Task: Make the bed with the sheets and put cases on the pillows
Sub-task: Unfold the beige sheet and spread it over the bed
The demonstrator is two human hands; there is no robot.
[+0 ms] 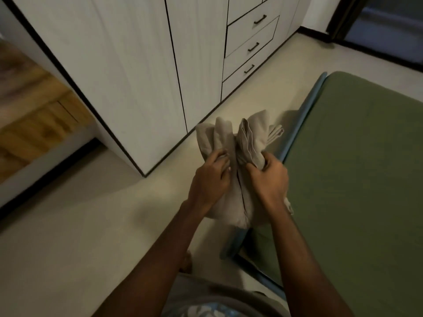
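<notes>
The left grip (210, 177) and the right grip (269, 179) are each closed around a fold of the bunched beige cloth (231, 138). The cloth is held above the floor (91, 225), at the edge of the green-covered bed (354, 168).

The single head-worn wide-angle camera is looking forward and steeply down, at close range over both forearms. The left hand (210, 179) and right hand (270, 179), gripping the beige cloth (251, 133), are sitting near frame centre. The mattress (354, 179) is filling the right side; the wardrobe (126, 76) is occupying the upper left.
</notes>
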